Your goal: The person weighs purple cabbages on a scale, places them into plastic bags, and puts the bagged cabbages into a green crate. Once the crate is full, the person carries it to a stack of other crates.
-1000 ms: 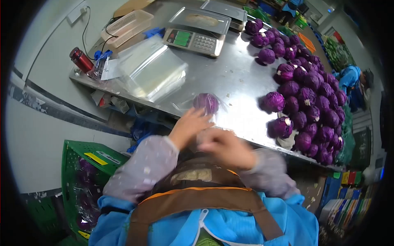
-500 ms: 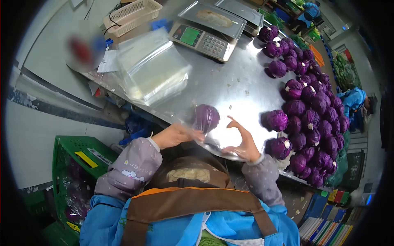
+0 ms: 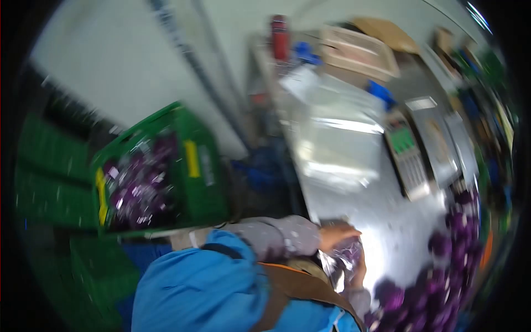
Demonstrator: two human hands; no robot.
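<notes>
A purple cabbage in a clear plastic bag (image 3: 348, 252) is between my two hands at the near edge of the metal table. My left hand (image 3: 336, 235) curls over its upper side, fingers on the plastic. On the opposite side, my right hand (image 3: 359, 272) is wrapped against the bag; motion blur and my body partly hide it. Loose plastic hangs below the cabbage. Beyond my hands lies a stack of clear plastic bags (image 3: 340, 146).
A green crate (image 3: 202, 166) with bagged cabbages stands at left. A scale (image 3: 408, 157), a pale basket (image 3: 359, 52) and a red bottle (image 3: 280, 37) are on the table (image 3: 398, 221). Loose purple cabbages (image 3: 420, 299) pile up at lower right.
My view has swung left, bringing the green crate fully into sight. My right hand, apart from the bagged cabbage before, is now against it, and both hands hold it near my body.
</notes>
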